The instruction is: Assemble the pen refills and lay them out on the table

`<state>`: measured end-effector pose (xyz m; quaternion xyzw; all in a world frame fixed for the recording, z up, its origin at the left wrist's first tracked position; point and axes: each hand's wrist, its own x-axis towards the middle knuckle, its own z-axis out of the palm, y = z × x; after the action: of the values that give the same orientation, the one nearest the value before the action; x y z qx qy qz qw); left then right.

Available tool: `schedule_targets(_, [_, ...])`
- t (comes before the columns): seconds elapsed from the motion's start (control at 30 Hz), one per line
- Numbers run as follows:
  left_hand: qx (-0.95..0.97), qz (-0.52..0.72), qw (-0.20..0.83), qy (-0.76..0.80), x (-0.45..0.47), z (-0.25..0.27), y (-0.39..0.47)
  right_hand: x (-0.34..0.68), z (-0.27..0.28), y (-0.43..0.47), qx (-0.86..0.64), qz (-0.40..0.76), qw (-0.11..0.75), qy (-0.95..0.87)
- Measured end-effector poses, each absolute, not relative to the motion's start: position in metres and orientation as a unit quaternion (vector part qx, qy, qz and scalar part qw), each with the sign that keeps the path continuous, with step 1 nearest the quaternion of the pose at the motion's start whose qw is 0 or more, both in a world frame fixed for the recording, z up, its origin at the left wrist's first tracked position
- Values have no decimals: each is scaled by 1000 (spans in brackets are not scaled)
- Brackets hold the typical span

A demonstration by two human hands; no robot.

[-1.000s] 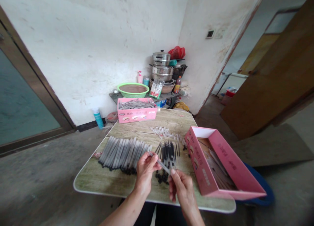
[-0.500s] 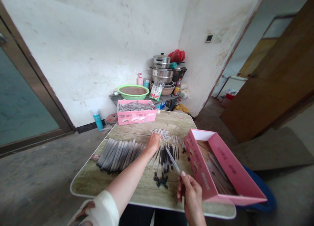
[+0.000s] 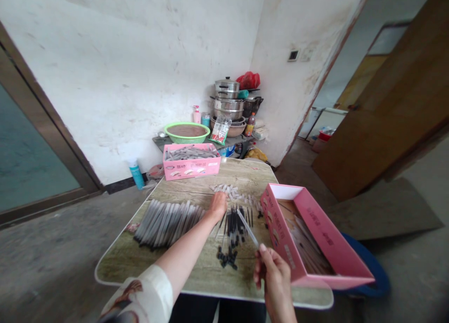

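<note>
A translucent pen barrel (image 3: 248,227) is pinched at its near end by my right hand (image 3: 273,271), its far end over the dark pen refills (image 3: 233,225). My left hand (image 3: 219,205) reaches to the edge of a pile of small whitish pen caps (image 3: 229,190); its fingertips are hidden behind the hand, so I cannot make out what they hold. Left of that arm lies a row of pens (image 3: 168,222) with dark near ends. Small black plugs (image 3: 227,258) sit in a heap below the refills.
On the right of the wood-patterned table (image 3: 199,281), a long pink box (image 3: 286,248) holds loose barrels. A smaller pink box (image 3: 192,168) full of pens stands at the back. Beyond are a green basin (image 3: 185,139) and stacked steel pots (image 3: 228,108).
The whole view has shifted slightly. My left hand stays by the white caps with its fingers turned further out of sight; my right hand still holds the barrel in much the same place.
</note>
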<state>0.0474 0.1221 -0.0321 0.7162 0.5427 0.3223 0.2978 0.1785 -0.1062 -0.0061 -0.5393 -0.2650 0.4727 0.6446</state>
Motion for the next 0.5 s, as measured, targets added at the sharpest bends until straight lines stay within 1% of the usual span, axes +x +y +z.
schedule_targets(0.17, [602,418,440,518,38,-25,112,174,-3,-109,-547,450,640,-296])
schedule_targets(0.33, [455,497,597,436,20,-7,77,171,1,-116,-594,393,600,-365])
schedule_targets(0.5, [347,537,679,361,-1,8,39,167,15,-126,-636,350,542,-424])
